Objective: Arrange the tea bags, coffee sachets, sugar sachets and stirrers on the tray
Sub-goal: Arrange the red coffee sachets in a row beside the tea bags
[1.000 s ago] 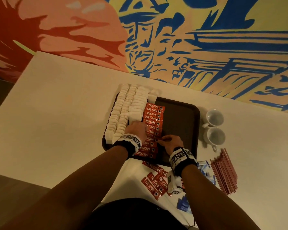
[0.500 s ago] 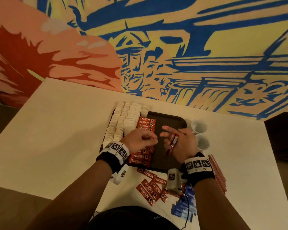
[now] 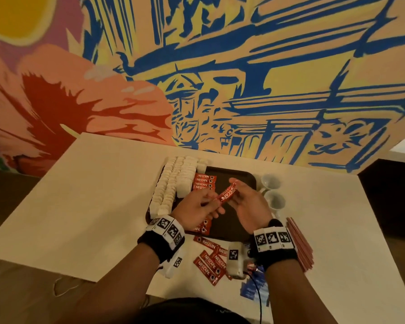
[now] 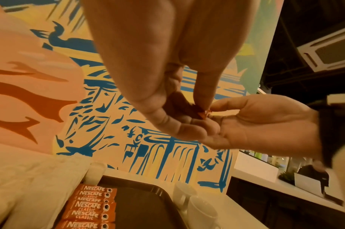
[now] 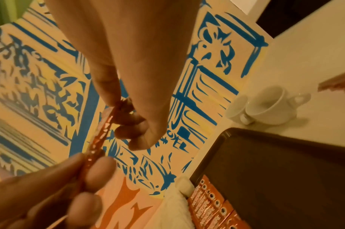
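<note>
Held sachet: one red coffee sachet [image 3: 226, 194] is lifted above the tray, slanting from 7 to 1 o'clock between both hands; in the right wrist view it shows edge-on and blurred.
Left hand [image 3: 197, 208]: thumb and fingertips pinch the sachet's near end; its curled fingers cover part of the row beneath.
Right hand [image 3: 248, 204]: palm up, thumb and forefinger pinch the far end; that end is hard to make out.
Tray [image 3: 241, 177]: dark, on the tabletop [image 3: 91, 195]; its near edge is hidden by the wrists.
Tea bags [image 3: 175, 181]: white rows along the tray's 9 o'clock side, overhanging the rim.
Coffee row [image 3: 205, 181]: red sachets just beside the tea bags; only the far ones are visible.
Loose sachets [image 3: 209, 263]: red, on the tabletop at 6 o'clock of the tray.
Blue sachets [image 3: 253, 288]: mostly hidden under the right wrist.
Stirrers [image 3: 299, 244]: reddish bundle at 4 o'clock, partly covered.
Cups [image 3: 272, 192]: two white, at 3 o'clock of the tray.
</note>
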Tool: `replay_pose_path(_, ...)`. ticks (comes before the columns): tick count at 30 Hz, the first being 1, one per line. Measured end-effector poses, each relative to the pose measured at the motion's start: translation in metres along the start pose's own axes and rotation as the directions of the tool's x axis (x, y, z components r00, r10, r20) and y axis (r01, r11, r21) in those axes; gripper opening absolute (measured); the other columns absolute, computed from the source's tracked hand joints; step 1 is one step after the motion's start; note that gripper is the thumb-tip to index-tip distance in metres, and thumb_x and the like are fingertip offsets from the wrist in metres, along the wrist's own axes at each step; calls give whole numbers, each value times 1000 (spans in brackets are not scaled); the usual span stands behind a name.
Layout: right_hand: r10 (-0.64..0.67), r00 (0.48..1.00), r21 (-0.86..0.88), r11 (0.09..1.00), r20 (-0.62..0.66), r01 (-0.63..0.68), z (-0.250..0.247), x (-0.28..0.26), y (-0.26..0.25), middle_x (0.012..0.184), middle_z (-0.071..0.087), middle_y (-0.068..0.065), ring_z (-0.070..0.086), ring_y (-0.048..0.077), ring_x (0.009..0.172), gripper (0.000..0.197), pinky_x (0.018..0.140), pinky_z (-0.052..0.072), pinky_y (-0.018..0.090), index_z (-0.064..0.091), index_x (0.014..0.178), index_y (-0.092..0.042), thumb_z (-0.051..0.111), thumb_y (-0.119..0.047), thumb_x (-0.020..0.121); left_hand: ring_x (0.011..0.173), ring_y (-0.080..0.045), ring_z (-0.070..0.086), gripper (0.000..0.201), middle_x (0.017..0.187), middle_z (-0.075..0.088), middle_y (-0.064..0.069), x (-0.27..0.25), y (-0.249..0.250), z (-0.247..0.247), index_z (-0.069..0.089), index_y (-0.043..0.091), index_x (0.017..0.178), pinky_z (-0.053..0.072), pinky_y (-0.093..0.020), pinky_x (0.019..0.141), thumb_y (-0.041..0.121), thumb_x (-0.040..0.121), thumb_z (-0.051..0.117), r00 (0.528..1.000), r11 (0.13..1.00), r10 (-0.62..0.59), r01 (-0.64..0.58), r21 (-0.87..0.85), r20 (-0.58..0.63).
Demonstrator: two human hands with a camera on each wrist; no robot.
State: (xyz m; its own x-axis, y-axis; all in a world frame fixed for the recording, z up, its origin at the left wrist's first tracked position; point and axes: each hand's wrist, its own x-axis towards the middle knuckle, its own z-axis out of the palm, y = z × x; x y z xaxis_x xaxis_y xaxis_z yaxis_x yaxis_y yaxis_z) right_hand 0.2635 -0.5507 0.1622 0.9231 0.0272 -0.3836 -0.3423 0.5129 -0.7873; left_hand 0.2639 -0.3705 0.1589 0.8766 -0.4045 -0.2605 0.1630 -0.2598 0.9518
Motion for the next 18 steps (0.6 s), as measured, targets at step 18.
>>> replay_pose_path(18,267,955,-371,880,-131,-297,-60,-31,44,73,49,3,59,24,69,19,83,57,49,58,104,-14,45,-27,104,102,-10,64,12,109,70,8,-31,-83,14,70,26,105,50,-27,89,27,95,64,979,835,-183,205,511,-93)
